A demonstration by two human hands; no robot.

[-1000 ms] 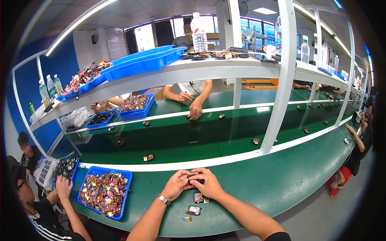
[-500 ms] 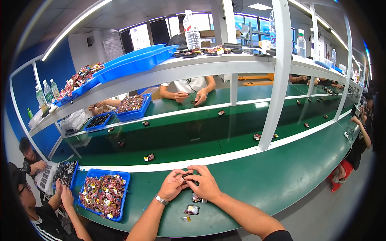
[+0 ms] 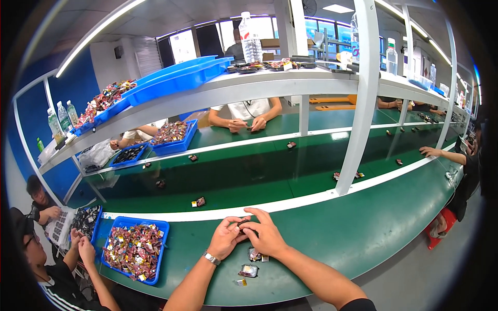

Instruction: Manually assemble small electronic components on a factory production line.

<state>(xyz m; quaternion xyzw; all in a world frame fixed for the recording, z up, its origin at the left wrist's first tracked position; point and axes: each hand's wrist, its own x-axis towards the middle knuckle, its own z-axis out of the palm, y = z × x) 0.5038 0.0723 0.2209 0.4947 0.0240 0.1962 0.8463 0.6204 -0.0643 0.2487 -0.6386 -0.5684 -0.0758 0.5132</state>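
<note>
Above the near green bench, my left hand (image 3: 224, 240) and my right hand (image 3: 263, 236) meet around a small black curved part (image 3: 242, 223). Fingers of both hands are closed on it and cover most of it, so its exact kind is hidden. The right index finger is lifted and arched over the part. Just below the hands lie a small dark case with red-brown pieces (image 3: 253, 254) and another black case with a silvery inside (image 3: 249, 270). A little yellow-and-white piece (image 3: 241, 282) rests nearest me.
To the left, a blue tray (image 3: 163, 248) is heaped with small red pieces. Beyond a white rail (image 3: 270, 202), a dark green conveyor belt (image 3: 249, 181) carries scattered small units. A white post (image 3: 358, 114) and overhead shelf (image 3: 290, 83) stand ahead. Co-workers sit left, right and opposite.
Units on the belt have shifted slightly right. My right fingers have moved a little around the black part. At the far right, a co-worker's arm now reaches out toward the belt.
</note>
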